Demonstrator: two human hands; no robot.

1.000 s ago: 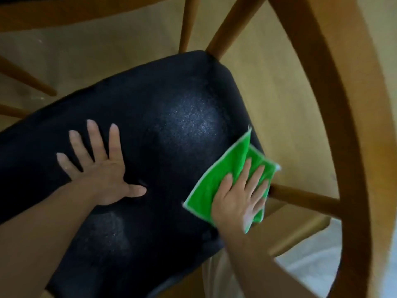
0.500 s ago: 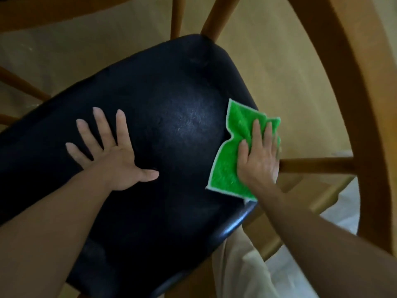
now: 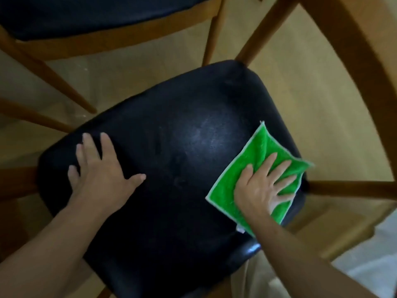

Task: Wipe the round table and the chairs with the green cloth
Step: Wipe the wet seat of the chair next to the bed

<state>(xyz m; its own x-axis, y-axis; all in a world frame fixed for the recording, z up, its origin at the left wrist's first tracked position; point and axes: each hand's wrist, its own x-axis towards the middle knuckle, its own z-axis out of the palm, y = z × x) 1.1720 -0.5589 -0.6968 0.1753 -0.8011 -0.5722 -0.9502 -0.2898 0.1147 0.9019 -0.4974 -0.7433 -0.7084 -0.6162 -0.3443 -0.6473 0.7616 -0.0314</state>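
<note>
A chair with a black padded seat point(image 3: 171, 168) and a wooden frame fills the middle of the view. The green cloth point(image 3: 255, 151), edged in white, lies flat near the seat's right edge. My right hand point(image 3: 262, 188) presses down on the cloth with spread fingers. My left hand point(image 3: 101, 175) rests flat on the seat's left part, fingers apart, holding nothing. The round table is not in view.
The chair's curved wooden backrest point(image 3: 365, 61) arcs along the right side, with a spindle point(image 3: 352, 189) joining the seat. A second chair with a black seat point(image 3: 86, 14) stands at the top left, its wooden legs point(image 3: 49, 78) reaching down beside the seat. The floor is light wood.
My right hand has slid the cloth back and forth along the seat's right edge, away from me and then back toward me. My left hand stayed flat on the seat. The view shifted, showing the second chair.
</note>
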